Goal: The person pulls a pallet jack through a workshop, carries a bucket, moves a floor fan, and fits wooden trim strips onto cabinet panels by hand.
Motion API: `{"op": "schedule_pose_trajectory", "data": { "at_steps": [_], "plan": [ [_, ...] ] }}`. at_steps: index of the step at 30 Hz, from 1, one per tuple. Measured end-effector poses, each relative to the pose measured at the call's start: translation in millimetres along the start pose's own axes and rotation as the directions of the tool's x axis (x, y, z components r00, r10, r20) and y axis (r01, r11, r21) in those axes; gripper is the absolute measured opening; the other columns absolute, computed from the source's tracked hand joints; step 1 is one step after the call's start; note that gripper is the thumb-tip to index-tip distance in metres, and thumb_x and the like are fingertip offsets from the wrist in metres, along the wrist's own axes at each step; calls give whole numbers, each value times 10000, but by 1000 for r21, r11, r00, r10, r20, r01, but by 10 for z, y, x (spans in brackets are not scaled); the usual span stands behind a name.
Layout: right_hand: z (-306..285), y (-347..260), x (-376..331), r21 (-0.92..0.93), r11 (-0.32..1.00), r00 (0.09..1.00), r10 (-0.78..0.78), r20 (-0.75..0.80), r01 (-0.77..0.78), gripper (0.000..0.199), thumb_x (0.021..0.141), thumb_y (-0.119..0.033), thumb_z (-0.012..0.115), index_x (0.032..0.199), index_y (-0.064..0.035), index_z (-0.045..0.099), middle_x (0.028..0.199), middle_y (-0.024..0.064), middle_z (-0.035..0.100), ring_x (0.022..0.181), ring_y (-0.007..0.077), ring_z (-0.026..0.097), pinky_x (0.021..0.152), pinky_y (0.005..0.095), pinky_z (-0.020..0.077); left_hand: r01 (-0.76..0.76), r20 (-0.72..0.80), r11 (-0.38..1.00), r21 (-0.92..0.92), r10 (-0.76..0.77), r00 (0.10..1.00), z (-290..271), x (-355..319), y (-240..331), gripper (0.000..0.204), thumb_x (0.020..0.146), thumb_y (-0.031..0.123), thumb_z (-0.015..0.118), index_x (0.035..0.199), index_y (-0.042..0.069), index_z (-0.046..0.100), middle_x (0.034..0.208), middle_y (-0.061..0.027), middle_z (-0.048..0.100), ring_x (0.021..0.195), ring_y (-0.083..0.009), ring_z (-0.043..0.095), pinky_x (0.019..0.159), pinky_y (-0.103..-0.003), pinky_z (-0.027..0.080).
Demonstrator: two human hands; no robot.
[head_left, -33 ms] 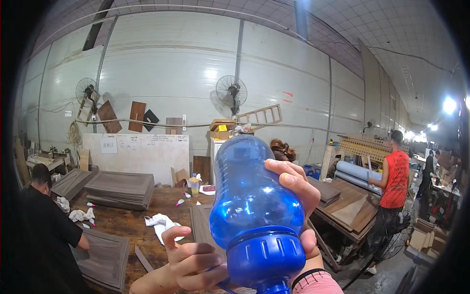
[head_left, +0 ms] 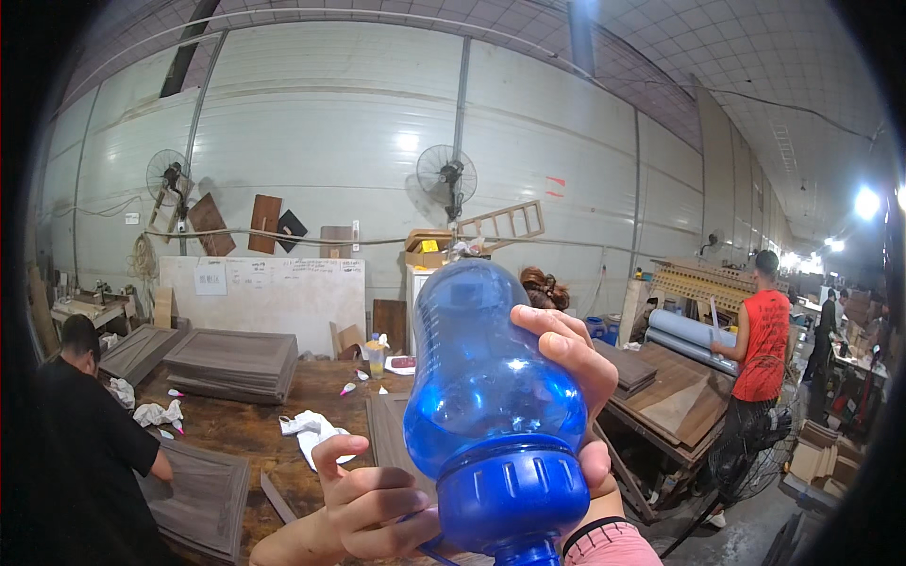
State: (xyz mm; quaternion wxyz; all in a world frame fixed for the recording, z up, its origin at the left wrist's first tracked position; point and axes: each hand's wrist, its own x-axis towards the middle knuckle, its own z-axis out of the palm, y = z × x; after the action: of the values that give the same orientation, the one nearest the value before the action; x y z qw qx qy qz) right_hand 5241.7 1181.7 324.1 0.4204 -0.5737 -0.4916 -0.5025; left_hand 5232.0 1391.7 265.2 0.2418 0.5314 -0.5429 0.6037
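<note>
A large translucent blue water bottle [head_left: 495, 377] is tipped upside down right in front of me, its darker blue cap [head_left: 514, 495] and spout pointing down. Some clear liquid shows inside it. My right hand [head_left: 576, 377] wraps round the bottle's right side, fingers on the body and thumb low by the cap. Beside the cap, on its left, my left hand [head_left: 373, 500] has its fingers curled round a thin blue strap, with the index finger raised. The bottle hides part of the strap and the spout's end runs out of view.
A wooden workbench [head_left: 326, 382] carries stacked brown panels [head_left: 231, 363], a white cloth [head_left: 316, 436] and small glue bottles. A person in black [head_left: 90, 443] works at the left; another in red [head_left: 763, 344] stands right, near a floor fan [head_left: 755, 443]. Someone's hair shows behind the bottle.
</note>
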Motion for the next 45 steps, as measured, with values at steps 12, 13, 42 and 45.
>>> {"op": "schedule_pose_trajectory", "data": {
  "at_steps": [12,13,42,45],
  "plan": [
    [11,113,-6,-67,993,996,-94,-1,94,682,846,-734,342,1224,-169,384,1291,170,473,1217,251,413,1028,382,421,11,-2,1000,-6,-11,1000,-16,-6,17,155,673,158,694,738,147,554,771,26,570,757,-159,583,934,-536,377],
    [14,125,-4,-74,992,994,-105,-1,105,667,854,-724,344,1224,-171,382,1291,169,473,1217,251,415,1027,381,421,12,-3,1000,-3,-12,1000,-12,-9,15,154,673,157,694,738,147,556,773,26,571,760,-160,584,937,-537,375],
    [-122,281,-10,-95,985,988,-145,-41,141,973,711,-863,370,1249,-58,465,1236,220,573,1100,355,555,987,464,412,45,19,999,-24,-45,999,107,-51,-83,155,669,140,692,753,163,563,806,35,582,806,-153,587,953,-531,366],
    [-85,249,-13,-104,985,989,-143,-22,140,913,740,-852,322,1236,-94,436,1257,208,531,1155,313,485,1017,435,403,9,47,999,-43,-7,999,118,-96,-91,104,814,172,632,913,152,607,836,5,604,830,-176,597,993,-532,337]
  ]
}}
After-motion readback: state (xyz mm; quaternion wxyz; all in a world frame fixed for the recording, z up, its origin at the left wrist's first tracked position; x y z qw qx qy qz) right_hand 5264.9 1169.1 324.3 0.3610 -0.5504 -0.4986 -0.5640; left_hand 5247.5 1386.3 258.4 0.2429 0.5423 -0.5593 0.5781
